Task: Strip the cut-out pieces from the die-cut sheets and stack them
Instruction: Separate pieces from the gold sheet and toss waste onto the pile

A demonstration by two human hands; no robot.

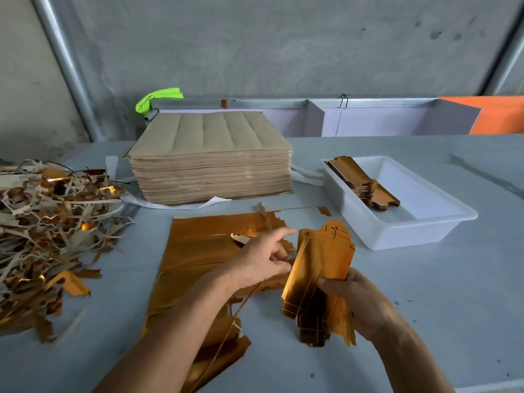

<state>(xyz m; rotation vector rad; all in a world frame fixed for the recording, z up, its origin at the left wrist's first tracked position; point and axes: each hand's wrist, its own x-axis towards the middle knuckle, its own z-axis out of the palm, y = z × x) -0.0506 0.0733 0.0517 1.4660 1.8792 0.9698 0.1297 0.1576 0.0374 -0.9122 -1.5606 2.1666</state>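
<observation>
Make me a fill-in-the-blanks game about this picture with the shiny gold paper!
1. The right hand holds a bunch of gold pieces, while the left hand holds ____.
2. A stack of finished pieces lies inside the white ____.
3. The pile of scraps sits on the ____ side of the table.
4. The tall stack of brown sheets stands ____ the torn gold sheet.

Missing words: nothing; tray; left; behind

Two hands, one white tray, one tall sheet stack, one scrap heap, perhaps two cut-piece bundles.
</observation>
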